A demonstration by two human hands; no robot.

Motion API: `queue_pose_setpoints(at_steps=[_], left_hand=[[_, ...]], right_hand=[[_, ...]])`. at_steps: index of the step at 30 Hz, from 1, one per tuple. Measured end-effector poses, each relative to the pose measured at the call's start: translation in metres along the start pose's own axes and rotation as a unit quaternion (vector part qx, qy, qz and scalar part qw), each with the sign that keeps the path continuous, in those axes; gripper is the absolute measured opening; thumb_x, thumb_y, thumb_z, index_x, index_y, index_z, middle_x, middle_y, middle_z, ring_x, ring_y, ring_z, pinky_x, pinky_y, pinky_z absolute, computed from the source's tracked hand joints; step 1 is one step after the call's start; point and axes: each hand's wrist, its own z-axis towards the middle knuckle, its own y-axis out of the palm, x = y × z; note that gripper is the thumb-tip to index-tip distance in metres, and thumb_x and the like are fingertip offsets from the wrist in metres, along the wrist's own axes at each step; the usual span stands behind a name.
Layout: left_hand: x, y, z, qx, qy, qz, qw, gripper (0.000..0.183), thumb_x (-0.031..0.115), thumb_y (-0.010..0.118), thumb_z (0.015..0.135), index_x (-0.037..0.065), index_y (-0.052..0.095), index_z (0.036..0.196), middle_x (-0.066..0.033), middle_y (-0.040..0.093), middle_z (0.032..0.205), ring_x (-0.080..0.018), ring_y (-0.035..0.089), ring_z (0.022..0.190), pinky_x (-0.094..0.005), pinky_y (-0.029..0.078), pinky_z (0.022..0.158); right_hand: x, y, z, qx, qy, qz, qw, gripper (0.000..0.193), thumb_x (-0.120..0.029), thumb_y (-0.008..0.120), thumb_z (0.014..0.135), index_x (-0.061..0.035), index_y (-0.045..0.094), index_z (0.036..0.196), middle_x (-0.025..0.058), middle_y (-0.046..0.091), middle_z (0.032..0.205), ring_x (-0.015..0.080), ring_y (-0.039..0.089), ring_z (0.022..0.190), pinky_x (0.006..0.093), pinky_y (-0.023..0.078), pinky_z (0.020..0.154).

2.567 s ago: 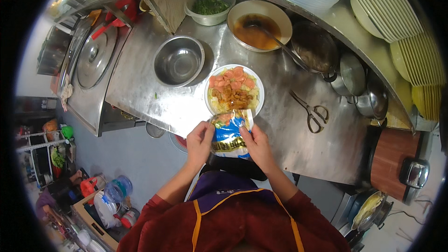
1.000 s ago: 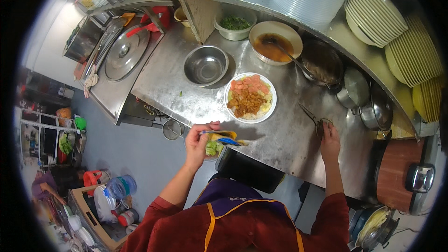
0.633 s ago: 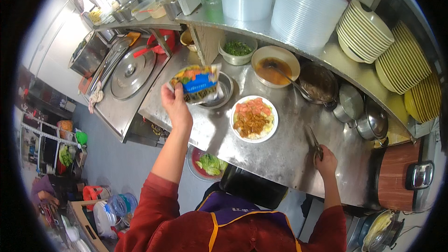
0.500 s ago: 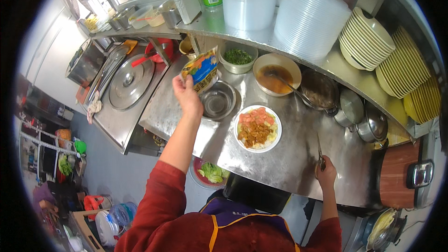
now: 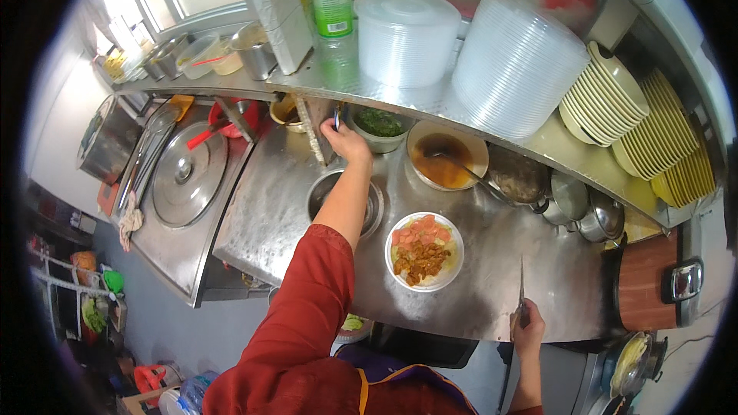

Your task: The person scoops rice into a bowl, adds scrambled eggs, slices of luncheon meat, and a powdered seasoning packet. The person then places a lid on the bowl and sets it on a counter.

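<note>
My left hand (image 5: 346, 143) reaches to the back of the steel counter under the shelf, fingers closed on a packet (image 5: 337, 118). Only a thin bluish edge of the packet shows beside the shelf post. Below my left forearm stands a steel bowl (image 5: 375, 211), partly covered by the arm. My right hand (image 5: 528, 329) is closed round the dark handles of a pair of scissors (image 5: 522, 284), blades pointing away from me, near the front right edge. Between my hands sits a round white bowl (image 5: 458, 261) of rice topped with brown meat pieces and pink slices.
Chopped greens (image 5: 378, 122) fill a tub at the back. Beside it are a bowl of brown broth (image 5: 444, 155) with a ladle and several pots (image 5: 567, 194). The shelf above bears stacked plastic lids (image 5: 516, 65) and bowls (image 5: 603, 96). A wood-coloured cooker (image 5: 649, 280) stands right.
My left hand has moved back and right with the packet, which has turned edge-on by the shelf post. The scissors stay in my right hand. The whole view has shifted.
</note>
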Motion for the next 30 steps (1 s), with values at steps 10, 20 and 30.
queue_pose_setpoints(at_steps=[10,20,30], left_hand=[[-0.028,-0.025,0.005,-0.093,0.068,0.171,0.978,0.040,-0.007,0.062,0.071,0.003,0.053,0.109,-0.0192,0.054,0.103,-0.0368,0.052,0.099,-0.0418,0.040,0.090],[-0.043,-0.018,0.037,-0.183,-0.132,0.150,0.963,0.035,0.008,0.057,0.084,0.003,0.060,0.118,-0.0182,0.065,0.108,-0.0315,0.061,0.099,-0.0378,0.045,0.088],[-0.015,-0.061,0.027,-0.283,-0.108,0.108,0.947,0.059,0.008,0.071,0.079,-0.005,0.044,0.130,-0.0191,0.057,0.118,-0.0251,0.055,0.105,-0.0326,0.042,0.092]], right_hand=[[-0.103,-0.007,0.038,-0.107,-0.155,-0.049,0.981,0.040,-0.004,0.072,0.069,-0.0035,0.059,0.106,0.0108,0.057,0.082,0.0254,0.058,0.068,0.0333,0.049,0.061],[-0.165,0.008,0.071,-0.164,-0.262,-0.068,0.949,0.043,-0.014,0.076,0.066,-0.0043,0.059,0.104,0.0106,0.058,0.085,0.0291,0.059,0.077,0.0371,0.049,0.064],[-0.170,-0.004,0.078,-0.215,-0.352,-0.203,0.888,0.044,-0.017,0.074,0.064,-0.0059,0.057,0.104,0.0116,0.057,0.090,0.0308,0.058,0.088,0.0376,0.049,0.072]])
